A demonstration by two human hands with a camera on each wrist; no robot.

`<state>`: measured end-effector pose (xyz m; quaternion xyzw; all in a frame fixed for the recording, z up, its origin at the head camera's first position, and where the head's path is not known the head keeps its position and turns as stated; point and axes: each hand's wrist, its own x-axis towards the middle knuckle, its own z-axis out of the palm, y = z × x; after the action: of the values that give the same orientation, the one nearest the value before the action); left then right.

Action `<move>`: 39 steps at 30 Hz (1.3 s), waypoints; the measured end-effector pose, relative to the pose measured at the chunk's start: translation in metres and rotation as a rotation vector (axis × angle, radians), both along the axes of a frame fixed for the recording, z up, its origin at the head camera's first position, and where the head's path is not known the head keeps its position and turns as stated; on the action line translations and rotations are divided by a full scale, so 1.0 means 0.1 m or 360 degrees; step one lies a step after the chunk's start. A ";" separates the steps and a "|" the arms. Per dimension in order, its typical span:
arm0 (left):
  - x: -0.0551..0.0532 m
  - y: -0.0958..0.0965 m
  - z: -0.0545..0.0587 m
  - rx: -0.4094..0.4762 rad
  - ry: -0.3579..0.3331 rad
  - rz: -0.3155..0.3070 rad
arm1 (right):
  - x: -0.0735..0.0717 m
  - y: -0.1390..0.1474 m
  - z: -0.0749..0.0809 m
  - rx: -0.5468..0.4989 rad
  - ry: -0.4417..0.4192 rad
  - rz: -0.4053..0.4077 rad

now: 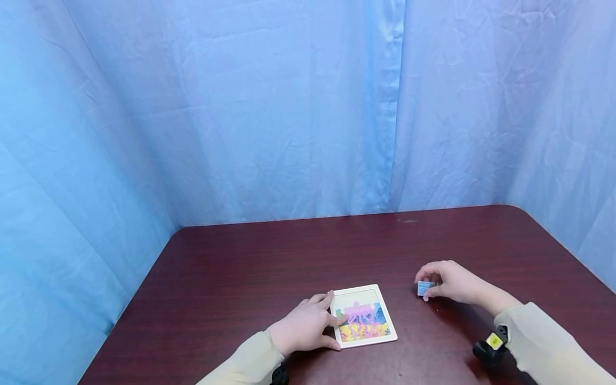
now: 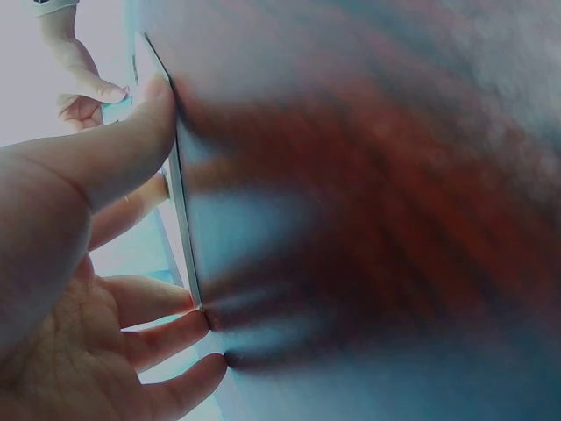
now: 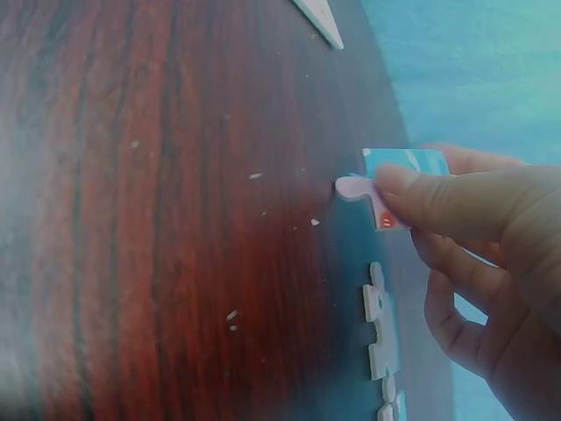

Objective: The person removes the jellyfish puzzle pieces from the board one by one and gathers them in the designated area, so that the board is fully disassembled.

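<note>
Pinches a small blue puzzle piece (image 1: 424,287) between the thumb and bent fingers of the right hand (image 1: 451,282), to the right of a white tray (image 1: 368,343) and apart from it. Tips its pink tab (image 1: 425,299) toward the near side; cannot tell the long axis, with fingers covering part of the face. Lays the left hand (image 1: 308,323) with fingers spread along the tray's left side, thumb at the near-left corner, one finger over the joined puzzle (image 1: 363,323). Looks nearly square, that tray, flat on the tabletop (image 1: 240,272), turned so its far end leans slightly left. Shows pink, yellow and blue in the near part, bare cream base in the far part, with a raised pink knob (image 1: 356,303) pointing far. Reveals, in the right wrist view, a row of pieces (image 3: 380,329) lying near the right hand, seen edge-on.
</note>
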<state>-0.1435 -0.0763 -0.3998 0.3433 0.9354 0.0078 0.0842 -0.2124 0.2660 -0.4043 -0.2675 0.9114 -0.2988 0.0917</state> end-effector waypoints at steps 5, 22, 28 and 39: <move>0.00 0.00 0.00 0.0007 0.0009 0.0001 | -0.02 0.01 -0.05 0.0057 0.0162 0.0005; -0.02 0.00 0.01 0.0019 -0.0016 0.0006 | -0.07 -0.02 -0.08 0.0185 0.0265 -0.0069; -0.02 0.00 0.02 0.0022 -0.0021 0.0005 | -0.08 -0.02 -0.08 0.0202 0.0237 -0.0082; 0.01 -0.01 0.02 0.0013 0.0012 -0.0007 | -0.07 -0.03 -0.09 0.0178 0.0223 -0.0032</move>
<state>-0.1422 -0.0770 -0.3979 0.3458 0.9349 0.0101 0.0795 -0.2194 0.2633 -0.4134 -0.2731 0.9335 -0.2288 0.0395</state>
